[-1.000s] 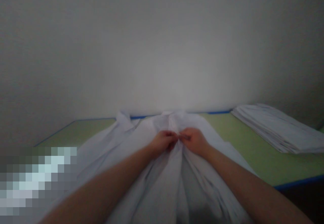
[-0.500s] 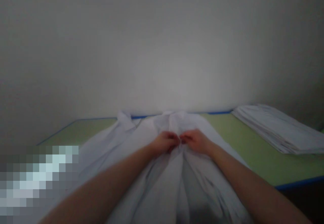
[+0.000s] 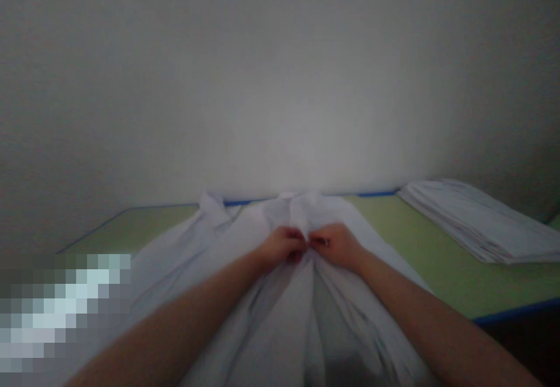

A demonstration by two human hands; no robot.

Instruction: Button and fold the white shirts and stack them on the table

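Observation:
A white garment (image 3: 236,229), with a collar-like fold at its far end, lies spread over the table and drapes toward me. My left hand (image 3: 282,244) is closed in a pinch on the cloth near its middle. Right beside it, my right hand (image 3: 339,244) also pinches the cloth, and the fingertips of both hands nearly meet. Below them the two front edges part, showing a grey inner area. Whether a button sits between the fingers is too small and blurred to tell.
The green table (image 3: 406,229) has a blue edge and stands against a plain pale wall (image 3: 280,84). On its right side lies a stack of folded white cloth (image 3: 485,218). A pixelated patch covers the lower left.
Both hands stay at the same spot on the garment, with slight finger movement. The right fingers are a bit more curled. The view has shifted slightly.

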